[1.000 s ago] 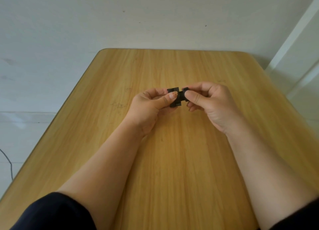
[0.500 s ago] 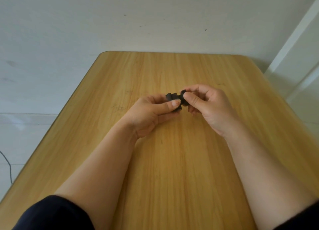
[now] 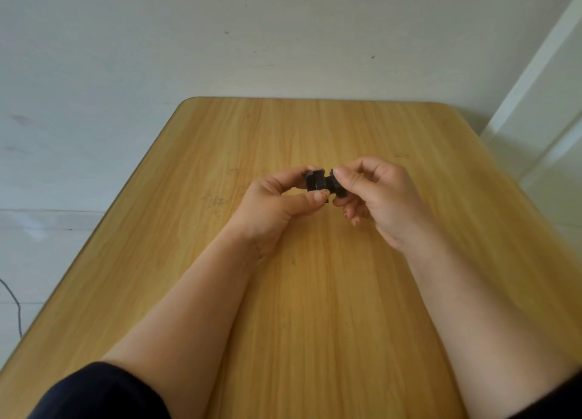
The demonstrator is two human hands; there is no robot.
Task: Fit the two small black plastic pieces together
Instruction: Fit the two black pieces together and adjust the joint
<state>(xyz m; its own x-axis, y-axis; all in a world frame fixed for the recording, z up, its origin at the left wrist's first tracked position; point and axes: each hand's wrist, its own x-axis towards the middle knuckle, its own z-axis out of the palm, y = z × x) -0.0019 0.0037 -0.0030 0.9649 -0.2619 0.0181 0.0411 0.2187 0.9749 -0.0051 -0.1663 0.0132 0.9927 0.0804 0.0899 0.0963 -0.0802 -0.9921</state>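
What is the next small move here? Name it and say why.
Probably push the right piece straight into the left piece. The left hand and right hand each pinch one above the wooden table, and the two already meet end to end; whether they have locked is hidden.

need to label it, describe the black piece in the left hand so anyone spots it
Above the middle of the wooden table, the left hand pinches a squarish black plastic piece. Unlike the right hand's mostly hidden black piece, it shows an open, frame-like face.
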